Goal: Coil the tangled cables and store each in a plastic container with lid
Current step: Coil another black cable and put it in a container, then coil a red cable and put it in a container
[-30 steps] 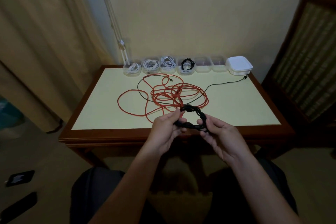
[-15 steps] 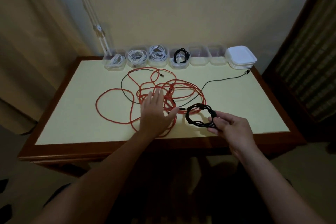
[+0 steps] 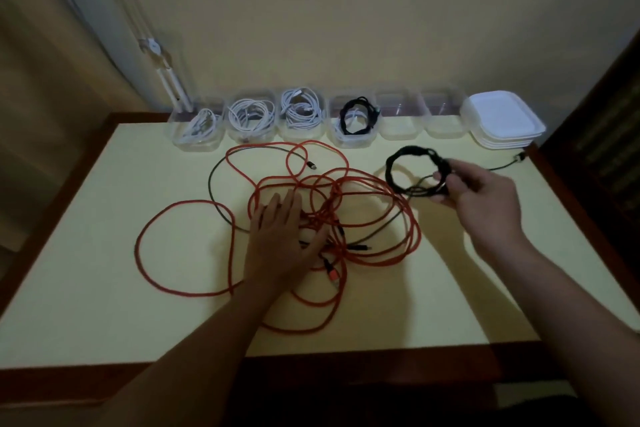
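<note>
My right hand (image 3: 485, 198) pinches a coiled black cable (image 3: 412, 166) and holds it above the table, in front of the empty containers. My left hand (image 3: 280, 236) lies flat with straight fingers on a tangle of red cable (image 3: 346, 211) in the middle of the table. A thin dark cable (image 3: 214, 194) runs through the tangle and out to the right edge. Along the wall stands a row of clear plastic containers: three hold white cables (image 3: 249, 116), one holds a black cable (image 3: 356, 116), and two are empty (image 3: 401, 120).
A stack of white lids (image 3: 502, 121) sits at the back right, beside the last container. The yellow table top (image 3: 104, 270) has a dark wooden rim. A curtain hangs at the left and a dark chair stands at the right.
My right hand has carried the black coil away from me, toward the empty containers. My left hand let go of the coil and came down flat on the red tangle.
</note>
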Motion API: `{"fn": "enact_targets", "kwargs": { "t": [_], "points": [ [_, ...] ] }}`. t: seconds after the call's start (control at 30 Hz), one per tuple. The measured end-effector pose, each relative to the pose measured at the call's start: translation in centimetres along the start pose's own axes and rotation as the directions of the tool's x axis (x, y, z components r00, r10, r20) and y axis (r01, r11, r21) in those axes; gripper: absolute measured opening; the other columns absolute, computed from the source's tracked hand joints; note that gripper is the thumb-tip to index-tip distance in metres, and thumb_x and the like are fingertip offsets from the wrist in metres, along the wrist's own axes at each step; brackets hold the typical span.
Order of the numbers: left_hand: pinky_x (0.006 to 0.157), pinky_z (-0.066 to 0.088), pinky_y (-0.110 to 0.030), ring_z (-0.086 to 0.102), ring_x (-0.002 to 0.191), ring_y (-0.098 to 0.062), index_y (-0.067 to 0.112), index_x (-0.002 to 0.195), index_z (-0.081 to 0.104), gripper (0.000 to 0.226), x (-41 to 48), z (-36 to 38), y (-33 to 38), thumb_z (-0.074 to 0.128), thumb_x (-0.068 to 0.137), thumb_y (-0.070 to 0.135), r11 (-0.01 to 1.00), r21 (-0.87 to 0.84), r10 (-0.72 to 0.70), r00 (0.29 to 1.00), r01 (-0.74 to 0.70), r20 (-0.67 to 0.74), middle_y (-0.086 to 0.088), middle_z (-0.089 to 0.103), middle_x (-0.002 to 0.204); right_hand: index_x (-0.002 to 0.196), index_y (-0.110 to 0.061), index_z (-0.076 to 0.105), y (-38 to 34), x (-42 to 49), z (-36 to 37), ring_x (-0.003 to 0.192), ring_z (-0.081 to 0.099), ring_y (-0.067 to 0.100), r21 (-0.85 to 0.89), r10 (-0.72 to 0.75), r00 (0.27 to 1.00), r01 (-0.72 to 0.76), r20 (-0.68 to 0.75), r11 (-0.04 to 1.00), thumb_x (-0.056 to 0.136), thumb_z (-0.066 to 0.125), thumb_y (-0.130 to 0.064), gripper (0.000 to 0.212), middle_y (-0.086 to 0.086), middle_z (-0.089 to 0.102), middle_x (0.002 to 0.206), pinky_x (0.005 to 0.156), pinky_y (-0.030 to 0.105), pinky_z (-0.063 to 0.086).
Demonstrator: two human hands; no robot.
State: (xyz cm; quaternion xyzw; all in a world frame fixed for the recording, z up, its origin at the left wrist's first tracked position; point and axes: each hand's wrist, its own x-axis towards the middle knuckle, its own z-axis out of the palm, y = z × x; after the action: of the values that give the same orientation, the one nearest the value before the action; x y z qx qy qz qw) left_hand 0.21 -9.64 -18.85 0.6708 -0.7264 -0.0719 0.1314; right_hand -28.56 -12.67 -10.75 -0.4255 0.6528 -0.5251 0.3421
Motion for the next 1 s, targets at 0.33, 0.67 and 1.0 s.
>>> {"fn": "enact_targets", "kwargs": {
  "t": [0.33,0.67,1.0],
  "points": [
    [0.126,0.005,-0.040,0.017,0.153,-0.016,0.022,0.157,0.031,0.092,0.7,0.3,-0.1,0.023,0.086,0.080,1.000,-0.030,0.004,0.998,-0.006,-0.057,0.003,0.025,0.165,0.121,-0.016,0.073,-2.6,12.7,6.5,0.106,0.066,0.029,-0.434,-0.304,0.947,0.232,-0.102,0.871,0.094,0.048,-0.004,0.039,0.011,0.074,0.111,0.096,0.033,0.051],
    [0.125,0.004,-0.037,0.015,0.153,-0.015,0.023,0.155,0.033,0.090,0.6,0.2,-0.2,0.028,0.086,0.080,0.999,-0.043,-0.003,0.999,0.001,-0.053,0.005,0.023,0.165,0.109,-0.010,0.074,-0.2,17.1,9.1,0.086,0.063,0.031,-0.640,-0.376,0.899,0.426,0.223,0.639,0.096,0.048,-0.006,0.029,0.019,0.073,0.098,0.072,0.034,0.045],
    [0.125,0.005,-0.039,0.017,0.152,-0.016,0.023,0.154,0.034,0.090,0.6,0.3,-0.1,0.026,0.086,0.081,1.000,-0.018,-0.009,0.998,0.008,-0.056,0.004,0.024,0.165,0.150,-0.028,0.043,1.1,17.7,7.1,0.155,0.010,0.034,-0.863,-0.040,0.912,0.399,0.407,0.311,0.108,0.017,-0.050,0.054,0.015,0.034,0.161,0.118,0.063,-0.006]
  ]
}}
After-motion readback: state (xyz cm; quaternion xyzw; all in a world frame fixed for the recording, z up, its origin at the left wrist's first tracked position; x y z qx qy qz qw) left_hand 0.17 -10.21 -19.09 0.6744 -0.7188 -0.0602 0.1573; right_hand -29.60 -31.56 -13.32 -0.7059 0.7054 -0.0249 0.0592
